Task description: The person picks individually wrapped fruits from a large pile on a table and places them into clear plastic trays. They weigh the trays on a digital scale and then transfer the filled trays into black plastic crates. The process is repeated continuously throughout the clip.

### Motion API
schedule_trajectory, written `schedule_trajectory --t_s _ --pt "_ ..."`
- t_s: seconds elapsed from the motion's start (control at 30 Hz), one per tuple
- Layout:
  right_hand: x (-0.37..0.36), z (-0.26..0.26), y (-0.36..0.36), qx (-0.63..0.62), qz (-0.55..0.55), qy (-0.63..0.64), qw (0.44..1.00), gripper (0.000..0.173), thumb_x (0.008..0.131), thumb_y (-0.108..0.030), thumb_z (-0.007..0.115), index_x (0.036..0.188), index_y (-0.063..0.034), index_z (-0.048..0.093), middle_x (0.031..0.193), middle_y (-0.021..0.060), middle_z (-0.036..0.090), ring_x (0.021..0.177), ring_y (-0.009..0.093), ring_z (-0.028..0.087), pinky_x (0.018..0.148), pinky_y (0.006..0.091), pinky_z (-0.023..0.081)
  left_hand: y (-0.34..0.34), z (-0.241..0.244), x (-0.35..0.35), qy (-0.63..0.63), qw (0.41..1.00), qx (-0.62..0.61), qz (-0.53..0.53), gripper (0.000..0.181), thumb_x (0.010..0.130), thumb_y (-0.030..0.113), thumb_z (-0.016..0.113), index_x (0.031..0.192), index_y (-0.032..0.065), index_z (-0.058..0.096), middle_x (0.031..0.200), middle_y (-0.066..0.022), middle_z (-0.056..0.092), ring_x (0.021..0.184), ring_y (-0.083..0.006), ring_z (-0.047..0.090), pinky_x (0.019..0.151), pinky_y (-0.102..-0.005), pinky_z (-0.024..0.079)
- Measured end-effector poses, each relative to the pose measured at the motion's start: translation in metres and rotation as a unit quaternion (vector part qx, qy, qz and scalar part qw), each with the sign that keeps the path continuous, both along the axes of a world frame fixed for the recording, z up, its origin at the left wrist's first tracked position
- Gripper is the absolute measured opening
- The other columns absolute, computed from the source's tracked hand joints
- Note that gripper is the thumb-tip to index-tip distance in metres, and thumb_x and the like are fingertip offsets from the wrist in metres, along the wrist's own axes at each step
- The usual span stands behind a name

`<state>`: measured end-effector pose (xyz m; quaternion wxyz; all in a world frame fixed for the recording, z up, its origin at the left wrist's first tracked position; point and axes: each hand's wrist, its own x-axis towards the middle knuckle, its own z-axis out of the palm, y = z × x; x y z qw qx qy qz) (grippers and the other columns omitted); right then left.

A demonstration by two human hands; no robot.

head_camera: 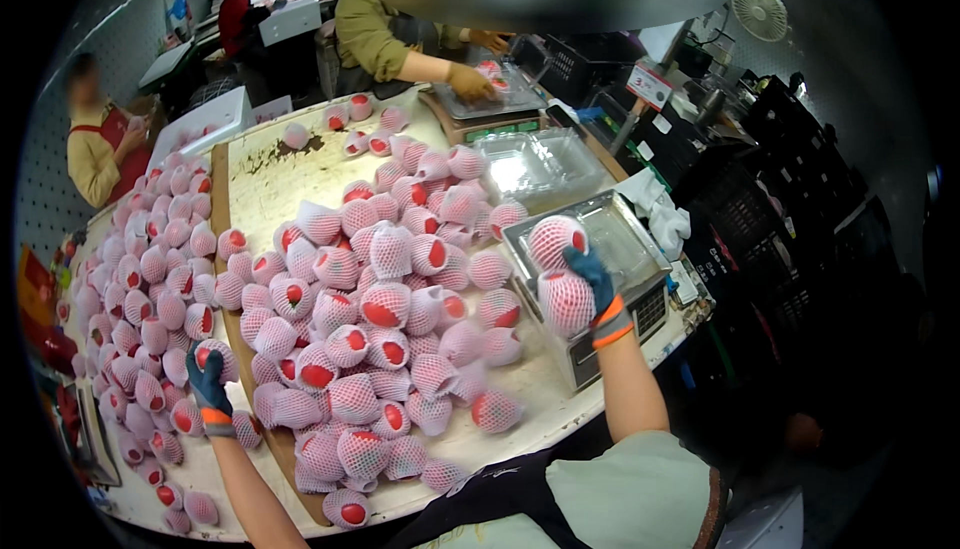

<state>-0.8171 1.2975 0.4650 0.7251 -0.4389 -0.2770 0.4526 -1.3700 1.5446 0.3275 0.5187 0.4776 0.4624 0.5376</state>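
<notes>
My left hand (209, 385), in a blue glove with an orange cuff, grips a red fruit in a white foam net (223, 358) at the left pile's edge. On the right, my gloved right hand (598, 283) has two foam-netted red fruits against its fingers and palm, the upper fruit (553, 241) and the lower fruit (564, 301). Both are over the near side of a metal weighing scale (585, 365). A clear plastic tray (630, 245) lies on that scale, partly hidden by my hand and the fruits.
Netted fruits form a middle pile (386, 305) and a left pile (154, 309), parted by a brown divider strip (219, 196) on the white table (274, 166). Clear trays (544, 166) lie beyond my scale. Across, a co-worker's gloved hand (471, 82) is at another scale (491, 125). Black crates (772, 226) stand right.
</notes>
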Motion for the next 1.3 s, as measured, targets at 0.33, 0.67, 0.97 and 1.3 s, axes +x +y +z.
schedule_trajectory --t_s 0.33,0.67,0.97,1.3 --pt "0.088 -0.014 0.009 -0.518 -0.007 -0.632 0.577 0.088 0.07 -0.05 0.064 0.142 -0.0197 0.026 0.139 0.02 0.036 0.123 0.035 0.043 0.099 0.0412 0.038 -0.151 0.113 0.26 -0.187 0.928 -0.008 -0.321 0.06 0.074 0.03 0.064 0.122 0.0017 0.045 0.11 -0.0099 0.053 0.101 -0.0223 0.055 0.09 -0.0356 0.044" --pt "0.135 -0.04 -0.025 -0.389 -0.053 -0.709 0.586 0.073 0.076 -0.057 0.055 0.138 -0.0212 0.038 0.136 0.0107 0.044 0.119 0.031 0.046 0.099 0.0394 0.036 -0.21 0.112 0.492 -0.187 0.945 -0.064 -0.26 0.057 0.073 0.024 0.075 0.114 0.0012 0.043 0.097 -0.0097 0.056 0.085 -0.0177 0.058 0.072 -0.0309 0.051" --pt "0.188 -0.057 -0.072 -0.177 -0.18 -0.524 0.813 0.065 0.076 -0.035 0.07 0.126 0.0009 0.048 0.124 0.0199 0.053 0.113 0.029 0.052 0.095 0.0357 0.041 -0.149 0.085 0.511 0.263 0.92 0.283 -0.072 0.04 0.069 0.035 0.071 0.09 0.0024 0.06 0.096 -0.0179 0.057 0.086 -0.0339 0.055 0.08 -0.039 0.044" --pt "0.173 -0.041 -0.1 -0.087 -0.169 -0.476 0.859 0.071 0.077 -0.031 0.071 0.129 0.0067 0.041 0.126 0.0248 0.049 0.116 0.031 0.049 0.097 0.0363 0.039 -0.125 0.063 0.486 0.329 0.843 0.365 -0.218 0.106 0.06 0.043 0.078 0.14 0.0019 0.022 0.142 -0.0225 0.026 0.134 -0.0384 0.02 0.11 -0.042 0.021"
